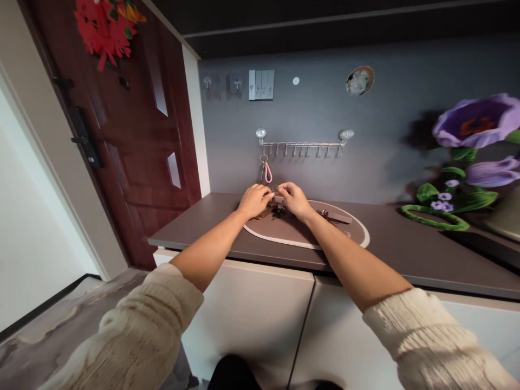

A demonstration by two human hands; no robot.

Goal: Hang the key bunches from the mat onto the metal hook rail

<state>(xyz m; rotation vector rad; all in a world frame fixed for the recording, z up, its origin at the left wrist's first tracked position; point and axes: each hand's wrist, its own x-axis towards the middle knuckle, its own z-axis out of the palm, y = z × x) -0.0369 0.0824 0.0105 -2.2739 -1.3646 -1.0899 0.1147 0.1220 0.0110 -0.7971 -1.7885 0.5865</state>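
Observation:
Both my hands meet over the left part of an oval brown mat point(349, 234) on a dark counter. My left hand point(254, 199) is closed in a pinch, and my right hand point(293, 198) pinches too. Between their fingertips sits a small metal key ring point(275, 189) with dark keys point(278, 211) hanging under it onto the mat. Another key bunch point(333, 216) lies on the mat to the right of my right hand. A pink key loop point(267, 172) hangs from the leftmost hook of a metal hook rail point(301, 144) on the wall just behind my hands.
A dark red door point(134, 130) stands at the left. The dark counter point(406, 254) tops white cabinets point(252, 314). Purple artificial flowers point(475, 157) sit at the right. Light switches point(261, 84) and two small hooks are on the grey wall.

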